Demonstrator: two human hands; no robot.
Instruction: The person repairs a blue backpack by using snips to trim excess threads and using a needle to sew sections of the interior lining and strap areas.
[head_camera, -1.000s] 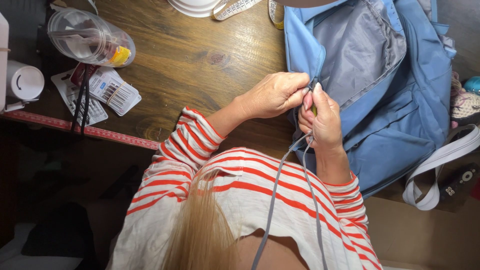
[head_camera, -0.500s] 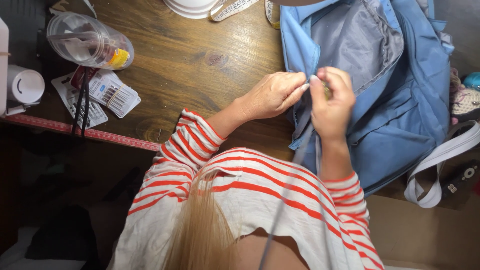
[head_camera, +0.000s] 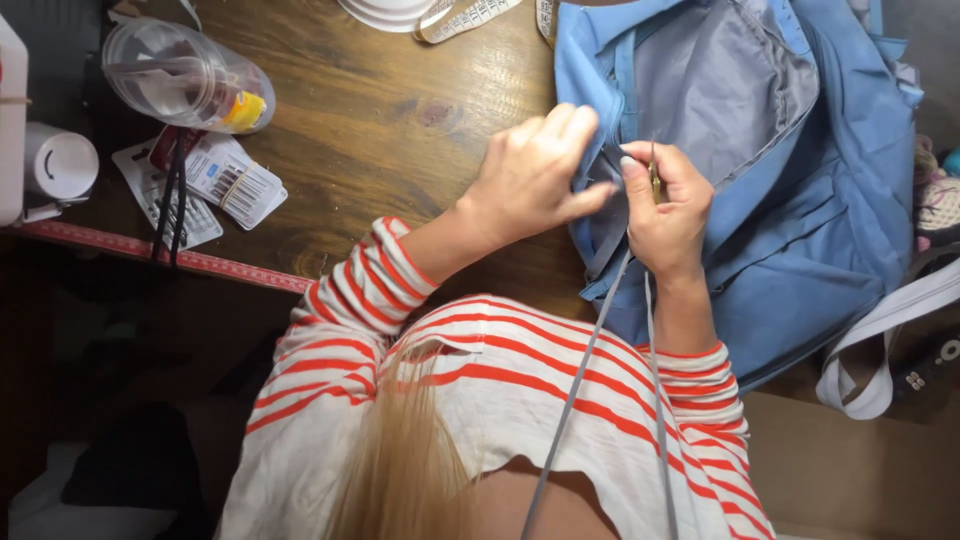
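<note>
The left hand (head_camera: 530, 180) pinches shut on the edge of the light blue fabric backpack (head_camera: 800, 230) at the centre of the frame, fingers curled over its seam. Just beside it, the right hand (head_camera: 668, 215) is closed around a thin needle-like tool (head_camera: 654, 175), held upright against the same edge. Two grey cords (head_camera: 600, 340) run from the hands down over the red-and-white striped sleeves. The backpack lies open at upper right on the brown wooden bench (head_camera: 380, 110), showing its grey lining. At upper left a clear plastic cup (head_camera: 185, 80) lies on its side, with something yellow inside, near flat packets of needles (head_camera: 215, 185).
</note>
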